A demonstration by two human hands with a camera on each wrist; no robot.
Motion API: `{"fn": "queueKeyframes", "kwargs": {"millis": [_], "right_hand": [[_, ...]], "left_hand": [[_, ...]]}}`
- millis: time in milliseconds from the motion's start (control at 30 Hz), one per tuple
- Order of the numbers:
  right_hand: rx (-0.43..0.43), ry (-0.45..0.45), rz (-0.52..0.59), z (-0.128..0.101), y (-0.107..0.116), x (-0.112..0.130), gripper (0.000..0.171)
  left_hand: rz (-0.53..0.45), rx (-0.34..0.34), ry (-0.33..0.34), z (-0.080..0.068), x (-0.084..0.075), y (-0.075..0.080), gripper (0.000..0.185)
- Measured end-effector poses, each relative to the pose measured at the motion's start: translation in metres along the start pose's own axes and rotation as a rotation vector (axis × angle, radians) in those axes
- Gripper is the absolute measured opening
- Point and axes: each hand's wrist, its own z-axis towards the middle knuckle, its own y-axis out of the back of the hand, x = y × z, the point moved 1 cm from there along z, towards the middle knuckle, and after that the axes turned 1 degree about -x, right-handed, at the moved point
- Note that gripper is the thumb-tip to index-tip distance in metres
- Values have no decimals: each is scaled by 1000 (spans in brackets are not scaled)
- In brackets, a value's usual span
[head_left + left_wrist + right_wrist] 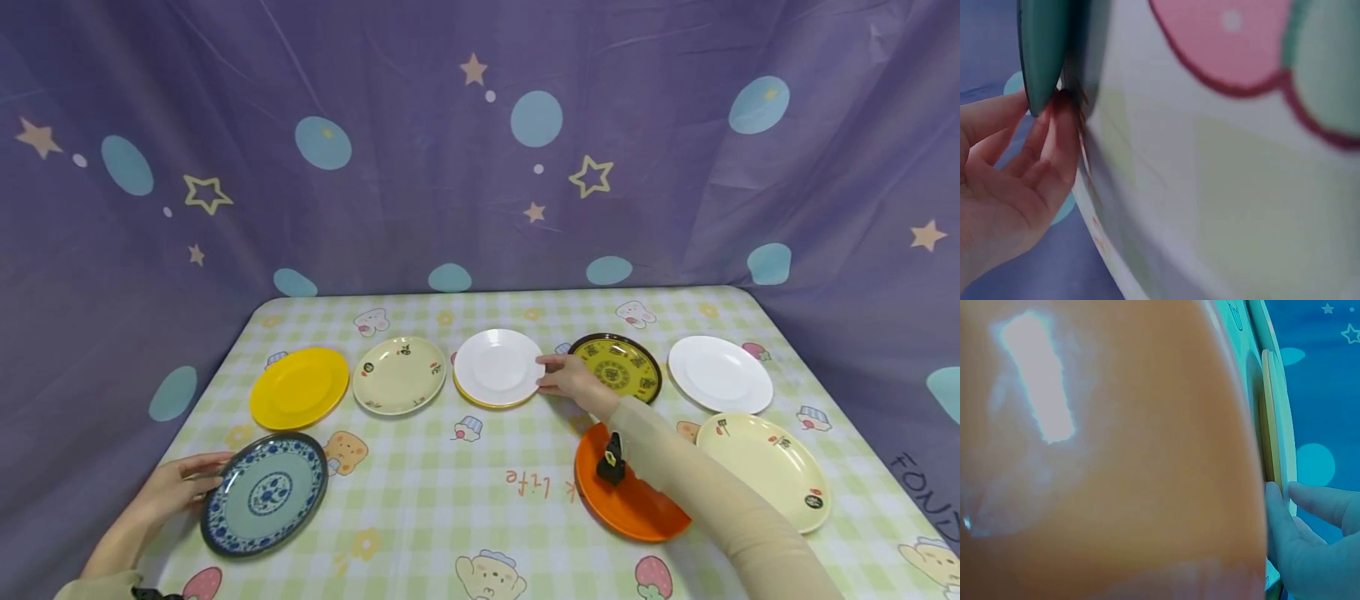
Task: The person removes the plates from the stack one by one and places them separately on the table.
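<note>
My left hand (168,487) pinches the left rim of a blue plate with a floral border (268,493) at the table's left front. In the left wrist view the thumb lies over that plate's edge (1044,56) and the fingers reach beneath it. At the middle back, my right hand (577,383) grips the right rim of a white plate (498,367). A yellow plate (491,404) shows as a thin edge under the white one. In the right wrist view the fingertips stand on both sides of these stacked rims (1275,425); whether both plates are gripped I cannot tell.
A yellow plate (300,388) and a cream plate (399,375) lie at the left back. Under and around my right forearm are an olive patterned plate (618,367), an orange plate (637,512), a white plate (720,373) and a cream oval plate (772,467).
</note>
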Motion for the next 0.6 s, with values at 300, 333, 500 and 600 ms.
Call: {"fn": "queueKeyframes", "kwargs": {"millis": [300, 333, 500, 600], "right_hand": [[-10, -15, -19, -1, 0, 1, 47], [-12, -17, -18, -1, 0, 1, 47], [-8, -21, -7, -1, 1, 2, 47], [-3, -20, -6, -2, 1, 2, 47]], "left_hand": [[193, -148, -91, 9, -10, -7, 59], [218, -176, -117, 15, -6, -8, 60], [216, -297, -306, 44, 14, -16, 52], [175, -310, -381, 55, 14, -22, 46]]}}
